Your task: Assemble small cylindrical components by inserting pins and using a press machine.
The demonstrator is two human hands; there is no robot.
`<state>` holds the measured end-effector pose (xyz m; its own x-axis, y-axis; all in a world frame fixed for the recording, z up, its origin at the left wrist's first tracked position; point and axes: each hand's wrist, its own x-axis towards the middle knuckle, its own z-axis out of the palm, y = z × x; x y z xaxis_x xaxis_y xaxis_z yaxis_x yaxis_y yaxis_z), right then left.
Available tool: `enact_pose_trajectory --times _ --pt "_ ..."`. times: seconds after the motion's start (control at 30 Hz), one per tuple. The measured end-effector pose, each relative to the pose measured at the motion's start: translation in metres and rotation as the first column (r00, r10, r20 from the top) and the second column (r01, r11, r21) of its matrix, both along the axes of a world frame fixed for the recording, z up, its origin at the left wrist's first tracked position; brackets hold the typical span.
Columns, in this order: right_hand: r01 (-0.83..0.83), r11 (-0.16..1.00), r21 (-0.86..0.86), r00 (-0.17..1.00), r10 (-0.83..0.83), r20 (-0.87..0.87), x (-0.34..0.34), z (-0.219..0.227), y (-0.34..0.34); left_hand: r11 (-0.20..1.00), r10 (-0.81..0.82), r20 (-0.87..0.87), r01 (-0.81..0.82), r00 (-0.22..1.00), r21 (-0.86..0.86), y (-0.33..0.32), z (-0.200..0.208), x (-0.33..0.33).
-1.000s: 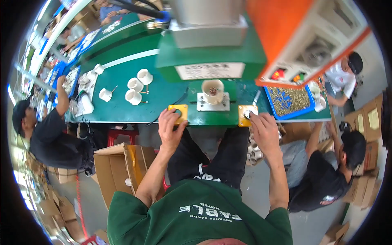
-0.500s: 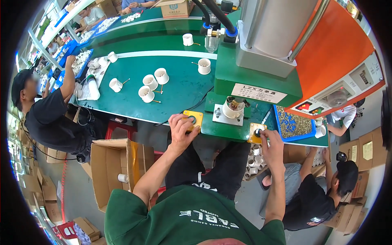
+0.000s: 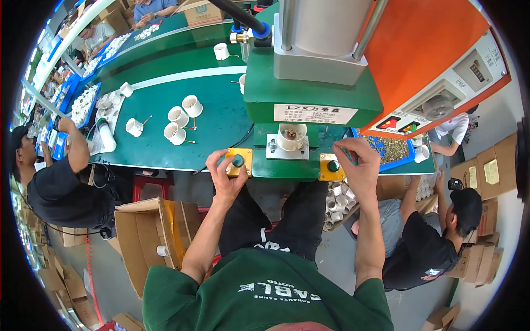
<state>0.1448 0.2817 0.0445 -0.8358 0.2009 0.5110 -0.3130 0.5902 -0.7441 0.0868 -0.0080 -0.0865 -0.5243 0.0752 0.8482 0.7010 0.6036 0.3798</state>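
My left hand (image 3: 225,176) rests with loosely bent, parted fingers at the left yellow button box (image 3: 245,156), beside its dark green button; it holds nothing. Close to the right yellow button box (image 3: 327,174), my right hand (image 3: 361,164) hovers with thumb and forefinger bent and slightly apart, and nothing shows between them. Its button is uncovered. Between the boxes, a white round lampholder-like cup (image 3: 289,141) with metal parts inside sits upright on the metal fixture (image 3: 274,150) of the green press (image 3: 309,91).
Several white cups with short leads stand on the green table (image 3: 212,124) to the left. A blue tray (image 3: 393,164) of small brass-coloured parts lies right of the press. An open cardboard box (image 3: 135,243) stands by my left arm. Co-workers sit on both sides.
My right hand has lifted off its button, and the left fingers have come off theirs. The press tooling no longer shows inside the white cup. The view has shifted to the right.
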Motion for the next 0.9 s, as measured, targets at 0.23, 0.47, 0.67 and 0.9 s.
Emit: enact_pose_trajectory --times 0.23,0.47,0.67,0.9 --pt "-0.106 0.994 0.017 0.989 0.103 0.106 -0.025 0.033 -0.024 0.999 0.023 0.05 -0.025 0.998 0.022 0.001 -0.001 0.005" --pt "-0.208 0.942 0.262 0.897 0.077 0.436 -0.053 0.059 -0.047 0.999 0.024 0.075 -0.028 0.997 0.044 0.001 0.0 0.006" --pt "-0.269 0.897 0.349 0.893 0.097 0.438 -0.063 0.052 -0.047 0.998 0.012 0.074 -0.017 0.997 0.061 0.002 0.001 0.007" --pt "-0.241 0.888 0.392 0.886 0.037 0.462 -0.065 0.054 -0.046 0.997 0.005 0.098 -0.013 0.995 0.074 0.001 -0.001 0.007"
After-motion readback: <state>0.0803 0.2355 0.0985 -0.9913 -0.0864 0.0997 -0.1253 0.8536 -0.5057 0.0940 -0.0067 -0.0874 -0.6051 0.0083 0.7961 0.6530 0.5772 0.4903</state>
